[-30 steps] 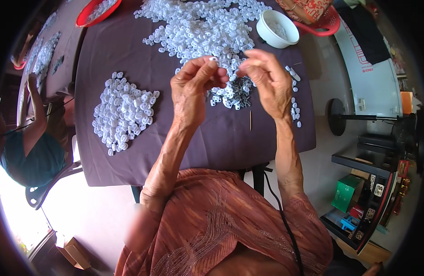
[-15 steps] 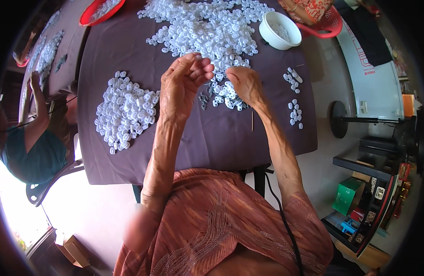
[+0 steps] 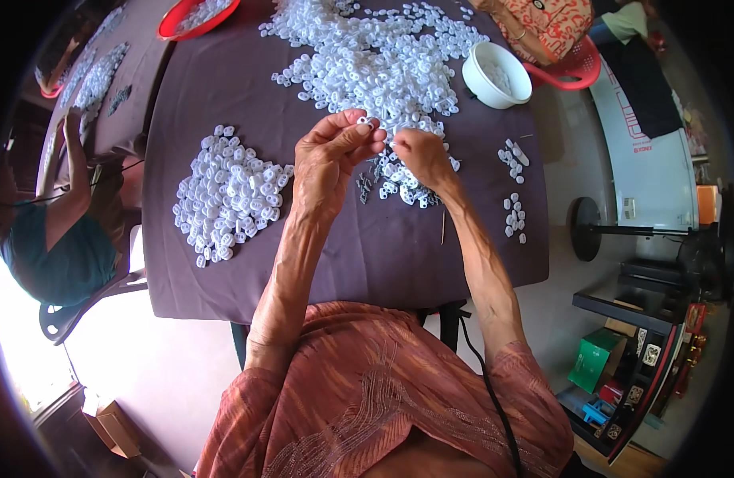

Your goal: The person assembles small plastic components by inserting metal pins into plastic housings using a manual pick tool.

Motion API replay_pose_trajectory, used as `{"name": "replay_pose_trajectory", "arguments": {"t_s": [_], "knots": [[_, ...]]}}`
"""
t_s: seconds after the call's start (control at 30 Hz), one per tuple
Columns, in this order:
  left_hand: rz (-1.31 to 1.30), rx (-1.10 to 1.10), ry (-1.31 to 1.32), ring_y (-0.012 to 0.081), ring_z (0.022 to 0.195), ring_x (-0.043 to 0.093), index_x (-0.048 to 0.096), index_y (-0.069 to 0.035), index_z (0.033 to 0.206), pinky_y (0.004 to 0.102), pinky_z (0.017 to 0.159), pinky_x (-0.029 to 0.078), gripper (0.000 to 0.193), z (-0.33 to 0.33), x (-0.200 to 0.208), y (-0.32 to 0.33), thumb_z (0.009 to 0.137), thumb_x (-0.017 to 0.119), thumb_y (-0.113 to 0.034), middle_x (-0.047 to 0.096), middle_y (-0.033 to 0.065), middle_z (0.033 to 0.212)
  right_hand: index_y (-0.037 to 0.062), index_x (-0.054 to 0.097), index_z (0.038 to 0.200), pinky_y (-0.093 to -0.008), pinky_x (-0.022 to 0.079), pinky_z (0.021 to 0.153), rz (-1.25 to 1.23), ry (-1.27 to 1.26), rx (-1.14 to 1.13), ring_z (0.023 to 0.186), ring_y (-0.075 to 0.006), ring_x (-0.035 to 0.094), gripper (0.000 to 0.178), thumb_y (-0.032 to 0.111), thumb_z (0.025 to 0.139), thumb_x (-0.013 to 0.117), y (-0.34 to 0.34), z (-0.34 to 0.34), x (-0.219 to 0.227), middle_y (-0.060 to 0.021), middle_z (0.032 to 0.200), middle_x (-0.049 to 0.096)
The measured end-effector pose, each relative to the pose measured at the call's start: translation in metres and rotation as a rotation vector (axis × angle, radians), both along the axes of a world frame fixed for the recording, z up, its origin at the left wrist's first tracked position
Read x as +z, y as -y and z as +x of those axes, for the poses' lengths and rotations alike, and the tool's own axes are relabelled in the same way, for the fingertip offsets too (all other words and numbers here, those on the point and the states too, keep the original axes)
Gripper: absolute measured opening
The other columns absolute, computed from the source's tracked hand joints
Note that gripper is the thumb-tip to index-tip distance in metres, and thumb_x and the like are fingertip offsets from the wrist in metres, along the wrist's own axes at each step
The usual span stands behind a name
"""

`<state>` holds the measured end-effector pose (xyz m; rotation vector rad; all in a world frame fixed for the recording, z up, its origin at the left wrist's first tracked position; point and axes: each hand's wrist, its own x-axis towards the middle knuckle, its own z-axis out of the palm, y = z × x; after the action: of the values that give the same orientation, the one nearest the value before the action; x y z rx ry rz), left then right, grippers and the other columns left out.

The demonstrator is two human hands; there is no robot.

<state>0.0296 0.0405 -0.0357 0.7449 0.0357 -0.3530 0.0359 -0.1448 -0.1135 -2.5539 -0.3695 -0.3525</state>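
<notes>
On the brown cloth-covered table (image 3: 367, 275), a big pile of white oval plastic pieces (image 3: 367, 72) sits at twelve o'clock. A smaller white pile (image 3: 227, 195) is at nine. Pieces lie in a round red plastic bowl (image 3: 180, 37) at half past ten and a round white plastic tub (image 3: 494, 99) at two. Loose white pieces (image 3: 519, 215) lie at three, a thin tan stick (image 3: 443, 227) at four.

The right hand (image 3: 424, 159) has drawn closer to the left hand (image 3: 322, 163).
</notes>
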Motion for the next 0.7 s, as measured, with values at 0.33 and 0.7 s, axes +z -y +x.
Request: {"name": "replay_pose_trajectory", "arguments": {"t_s": [0.33, 0.7], "knots": [[-0.152, 0.366, 0.237, 0.0209, 0.08, 0.06, 0.053, 0.004, 0.095, 0.029, 0.072, 0.052, 0.013, 0.024, 0.017, -0.067, 0.083, 0.05, 0.001, 0.059, 0.0154, 0.089, -0.001, 0.061, 0.092, -0.0213, 0.045, 0.066, 0.75, -0.346, 0.197, 0.07, -0.0099, 0.058, 0.017, 0.007, 0.077, 0.06, -0.059, -0.01, 0.1, -0.0058, 0.077, 0.062], [-0.031, 0.019, 0.112, 0.0203, 0.073, 0.061, 0.057, 0.003, 0.092, 0.0293, 0.068, 0.051, 0.012, -0.004, 0.028, 0.002, 0.08, 0.056, -0.001, 0.061, 0.0117, 0.081, -0.0028, 0.058, 0.095, -0.0286, 0.046, 0.07, 1.357, -0.377, 0.169, 0.071, -0.0154, 0.057, 0.018, 0.006, 0.08, 0.058, -0.032, -0.03, 0.125, -0.0074, 0.08, 0.059]]}}
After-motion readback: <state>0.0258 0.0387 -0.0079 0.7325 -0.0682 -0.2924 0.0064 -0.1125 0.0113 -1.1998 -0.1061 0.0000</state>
